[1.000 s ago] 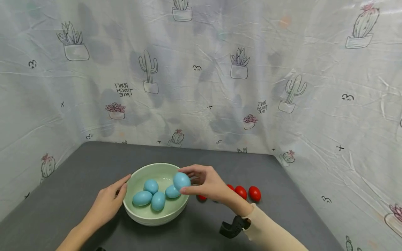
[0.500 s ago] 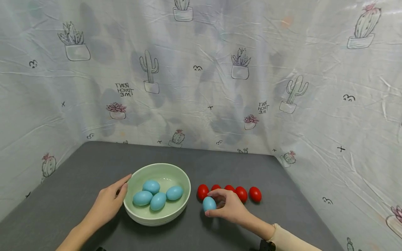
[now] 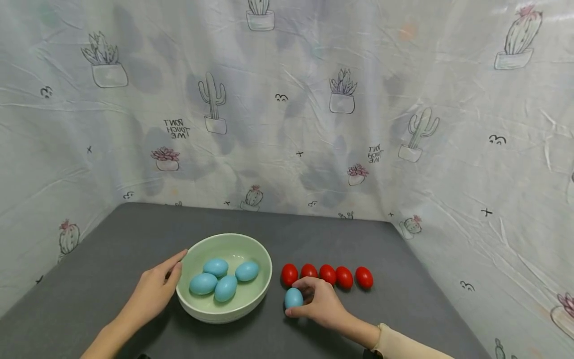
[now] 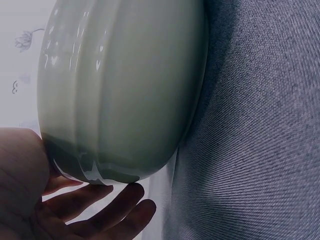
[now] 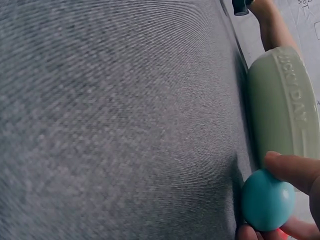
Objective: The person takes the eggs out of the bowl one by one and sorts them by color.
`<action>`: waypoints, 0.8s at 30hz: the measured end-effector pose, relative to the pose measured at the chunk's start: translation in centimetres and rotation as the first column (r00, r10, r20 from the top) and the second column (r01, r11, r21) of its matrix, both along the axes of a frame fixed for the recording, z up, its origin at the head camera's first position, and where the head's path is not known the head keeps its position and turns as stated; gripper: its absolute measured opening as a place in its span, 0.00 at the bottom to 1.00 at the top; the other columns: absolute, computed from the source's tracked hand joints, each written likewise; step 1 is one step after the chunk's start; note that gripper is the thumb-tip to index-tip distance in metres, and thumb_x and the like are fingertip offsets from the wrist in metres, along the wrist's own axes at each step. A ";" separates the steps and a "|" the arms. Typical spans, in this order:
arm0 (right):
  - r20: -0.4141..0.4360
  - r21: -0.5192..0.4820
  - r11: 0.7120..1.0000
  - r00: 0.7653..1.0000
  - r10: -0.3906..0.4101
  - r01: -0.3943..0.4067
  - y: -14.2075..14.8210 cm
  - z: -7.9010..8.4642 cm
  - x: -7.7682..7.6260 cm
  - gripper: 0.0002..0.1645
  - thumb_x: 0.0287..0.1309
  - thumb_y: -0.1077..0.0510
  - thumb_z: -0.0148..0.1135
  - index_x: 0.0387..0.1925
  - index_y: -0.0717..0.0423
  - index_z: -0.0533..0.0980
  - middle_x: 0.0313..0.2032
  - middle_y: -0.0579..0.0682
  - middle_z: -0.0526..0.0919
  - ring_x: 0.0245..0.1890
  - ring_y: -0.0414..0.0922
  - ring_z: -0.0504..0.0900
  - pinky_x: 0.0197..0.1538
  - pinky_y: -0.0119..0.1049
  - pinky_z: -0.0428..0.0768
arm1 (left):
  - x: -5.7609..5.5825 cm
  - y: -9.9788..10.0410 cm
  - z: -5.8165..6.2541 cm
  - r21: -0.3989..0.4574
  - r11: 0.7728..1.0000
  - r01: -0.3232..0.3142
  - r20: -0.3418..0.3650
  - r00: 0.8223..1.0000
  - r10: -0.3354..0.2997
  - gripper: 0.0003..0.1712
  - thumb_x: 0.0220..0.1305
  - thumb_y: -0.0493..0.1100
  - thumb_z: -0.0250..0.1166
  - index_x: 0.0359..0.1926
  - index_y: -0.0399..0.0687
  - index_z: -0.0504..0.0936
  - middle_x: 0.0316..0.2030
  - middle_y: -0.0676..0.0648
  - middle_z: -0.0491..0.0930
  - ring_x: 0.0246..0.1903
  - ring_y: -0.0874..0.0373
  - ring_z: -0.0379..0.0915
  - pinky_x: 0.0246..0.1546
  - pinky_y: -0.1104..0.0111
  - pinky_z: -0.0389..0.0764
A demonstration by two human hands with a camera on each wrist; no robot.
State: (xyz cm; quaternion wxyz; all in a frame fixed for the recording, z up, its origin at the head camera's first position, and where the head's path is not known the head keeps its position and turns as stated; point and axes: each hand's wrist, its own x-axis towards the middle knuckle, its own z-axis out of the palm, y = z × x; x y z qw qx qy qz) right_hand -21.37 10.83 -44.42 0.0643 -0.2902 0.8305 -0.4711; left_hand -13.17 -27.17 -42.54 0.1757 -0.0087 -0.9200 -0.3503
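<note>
My right hand [image 3: 324, 305] pinches a blue egg [image 3: 293, 298] between thumb and fingers, at or very near the grey tabletop, just right of a pale green bowl [image 3: 221, 315]. The right wrist view shows this blue egg [image 5: 267, 201] from the side, thumb on one side and fingertips on the other. Several more blue eggs [image 3: 203, 283] lie inside the bowl. At its left side, my left hand [image 3: 154, 286] touches the rim and outer wall. In the left wrist view, its fairly straight fingers [image 4: 117, 206] lie along the bowl's wall [image 4: 140, 90].
Several red eggs [image 3: 344, 277] stand in a rough row behind my right hand. A grey cloth-like surface [image 3: 148, 229] covers the table. A white curtain with cactus drawings [image 3: 278, 129] encloses the back and sides.
My right hand has brought the blue egg out from over the bowl, to the right and down to the table before the red eggs. The left hand stays at the bowl.
</note>
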 end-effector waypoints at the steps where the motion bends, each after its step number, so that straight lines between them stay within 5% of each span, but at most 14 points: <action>1: -0.010 0.004 1.000 1.000 -0.004 0.004 0.0 -0.1 -0.1 0.30 0.41 0.52 0.83 0.46 0.58 0.80 0.37 0.45 0.83 0.33 0.43 0.83 0.36 0.34 0.81 | 0.0 0.0 0.0 -0.003 1.000 -0.001 -0.003 1.000 0.001 0.27 0.80 0.47 0.45 0.70 0.37 0.67 0.58 0.30 0.74 0.27 0.54 0.69 0.27 0.62 0.70; 11: -0.013 0.018 1.000 1.000 0.010 -0.010 0.3 -0.4 -0.6 0.30 0.43 0.50 0.82 0.48 0.57 0.80 0.39 0.43 0.84 0.34 0.42 0.84 0.36 0.35 0.81 | 0.0 -0.1 0.0 -0.017 1.000 -0.004 0.005 1.000 0.005 0.27 0.79 0.47 0.46 0.70 0.36 0.66 0.60 0.30 0.72 0.49 0.42 0.76 0.33 0.59 0.73; 24: 0.036 -0.037 0.997 0.997 0.064 -0.063 0.7 0.1 -0.8 0.32 0.42 0.55 0.83 0.49 0.62 0.80 0.40 0.48 0.84 0.37 0.47 0.83 0.39 0.35 0.82 | 0.0 0.0 -0.1 -0.017 1.000 -0.001 -0.007 1.000 0.001 0.27 0.79 0.46 0.46 0.70 0.36 0.66 0.60 0.30 0.72 0.51 0.38 0.76 0.35 0.56 0.75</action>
